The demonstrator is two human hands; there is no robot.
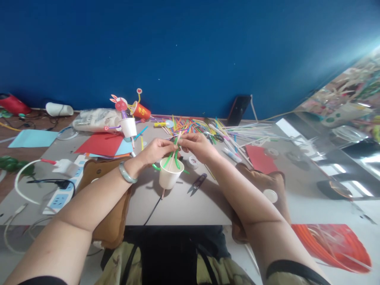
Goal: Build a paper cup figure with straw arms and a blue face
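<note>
A white paper cup (pixel 168 177) hangs a little below my hands, over the grey table. Bendy green straws (pixel 177 161) and a pale pink straw rise out of its mouth, and green straw ends stick out at both sides. A pinkish straw end shows under the cup. My left hand (pixel 162 149) pinches the straws from the left. From the right, my right hand (pixel 196 145) pinches the same bunch near its top. The fingertips hide exactly which straw each hand grips. Dark-handled thread snips (pixel 198 182) and a tape roll (pixel 193 161) lie to the right of the cup.
Loose coloured straws (pixel 190 128) are heaped along the back, beside a leaning phone (pixel 239 109). Finished cup figures (pixel 128 126) stand back left near red paper (pixel 101 144). Brown cushions (pixel 111 198) lie under my forearms. A power strip (pixel 63 198) is far left; an orange bag (pixel 341 245), right.
</note>
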